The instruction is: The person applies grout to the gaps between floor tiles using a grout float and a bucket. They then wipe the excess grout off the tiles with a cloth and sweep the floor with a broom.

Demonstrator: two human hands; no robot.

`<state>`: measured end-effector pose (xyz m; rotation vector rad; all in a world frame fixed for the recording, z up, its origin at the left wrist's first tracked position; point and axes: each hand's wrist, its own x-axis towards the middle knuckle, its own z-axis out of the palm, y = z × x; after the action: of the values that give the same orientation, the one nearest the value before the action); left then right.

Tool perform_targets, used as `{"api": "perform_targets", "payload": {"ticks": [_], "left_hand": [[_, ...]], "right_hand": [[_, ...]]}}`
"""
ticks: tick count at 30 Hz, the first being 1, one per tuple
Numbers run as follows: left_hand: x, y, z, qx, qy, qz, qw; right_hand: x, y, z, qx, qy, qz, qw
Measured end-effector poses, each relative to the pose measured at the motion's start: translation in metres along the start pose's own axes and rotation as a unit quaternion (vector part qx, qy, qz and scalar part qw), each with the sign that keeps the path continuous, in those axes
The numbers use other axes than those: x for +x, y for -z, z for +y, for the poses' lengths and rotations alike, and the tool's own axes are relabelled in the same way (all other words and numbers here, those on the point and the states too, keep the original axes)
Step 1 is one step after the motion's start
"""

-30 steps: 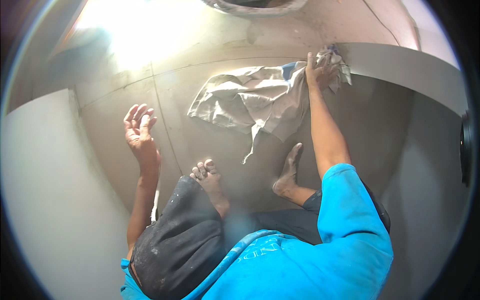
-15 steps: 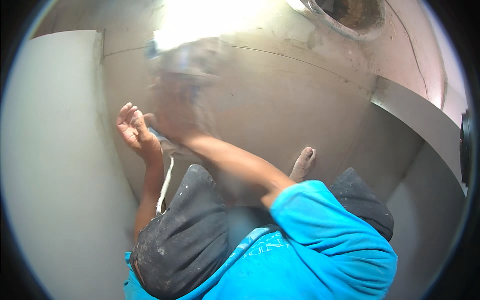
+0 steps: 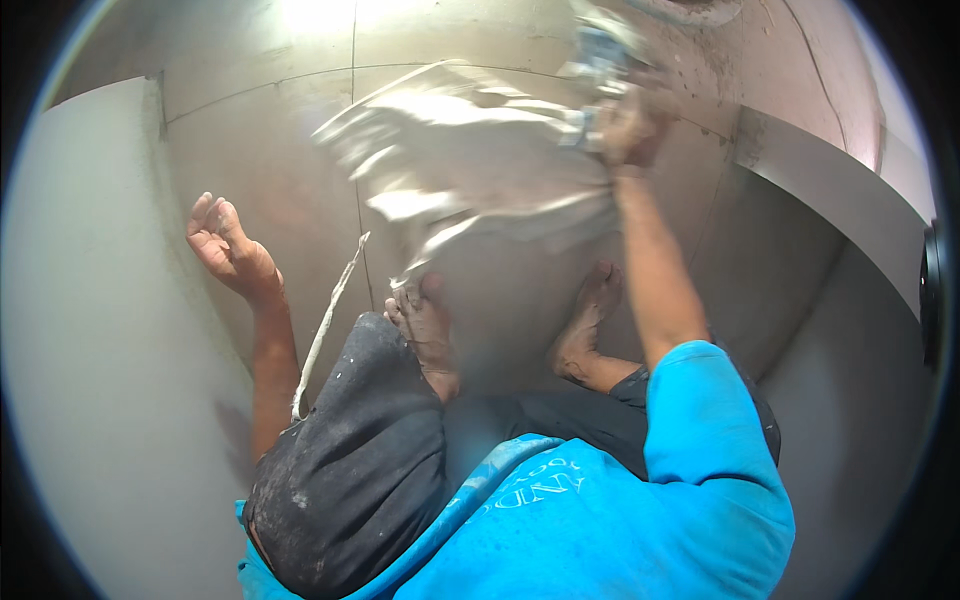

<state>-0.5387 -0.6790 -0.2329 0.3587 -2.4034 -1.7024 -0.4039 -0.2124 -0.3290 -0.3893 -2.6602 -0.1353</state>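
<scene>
My right hand (image 3: 632, 125) is stretched forward and to the right, with its fingers closed on a pale cloth (image 3: 470, 165). The cloth is smeared by motion and trails out to the left of the hand, above the floor (image 3: 260, 150). Bluish parts show at the bunched end beside my fingers. My left hand (image 3: 232, 245) is raised at the left with its fingers loosely curled and apart, and nothing is in it. A thin whitish strip (image 3: 328, 330) stands up next to my left knee, apart from both hands.
A smooth pale panel (image 3: 110, 250) rises close to my left hand. At the right stands a low ledge (image 3: 830, 165). My bare feet (image 3: 425, 330) are on the tiled floor. The rim of a round container (image 3: 700, 12) shows at the top right.
My right hand has swept from the left to the far right, and the cloth has fanned out behind it. My left hand has shifted slightly left, and both feet now show.
</scene>
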Motion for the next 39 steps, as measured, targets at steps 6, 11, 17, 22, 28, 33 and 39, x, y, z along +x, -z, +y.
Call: {"api": "perform_targets", "payload": {"ticks": [6,11,17,22,28,33,39], "left_hand": [[0.002,0.013,-0.006,0.081,-0.021,-0.011,0.996],[-0.003,0.014,0.011,0.149,-0.008,-0.026,0.988],[-0.002,0.011,0.007,0.08,-0.006,-0.026,0.996],[0.004,0.014,0.002,0.096,-0.001,0.0,0.995],[0.004,0.021,0.015,0.162,-0.011,-0.034,0.986],[0.01,0.032,0.007,0.199,-0.017,-0.058,0.978],[0.014,0.042,-0.005,0.16,0.033,-0.05,0.985]], "right_hand": [[-0.037,0.013,0.12,-0.086,-0.433,-0.12,0.889],[-0.035,0.017,-0.083,0.116,-0.278,0.02,0.953],[0.074,0.014,-0.358,0.417,-0.204,-0.06,0.884],[0.082,0.011,-0.389,0.31,0.031,0.077,0.947],[0.015,0.024,-0.146,0.24,-0.087,-0.019,0.967],[-0.046,0.017,0.042,0.053,-0.151,0.012,0.987],[-0.019,0.001,0.088,-0.113,-0.386,-0.012,0.916]]}}
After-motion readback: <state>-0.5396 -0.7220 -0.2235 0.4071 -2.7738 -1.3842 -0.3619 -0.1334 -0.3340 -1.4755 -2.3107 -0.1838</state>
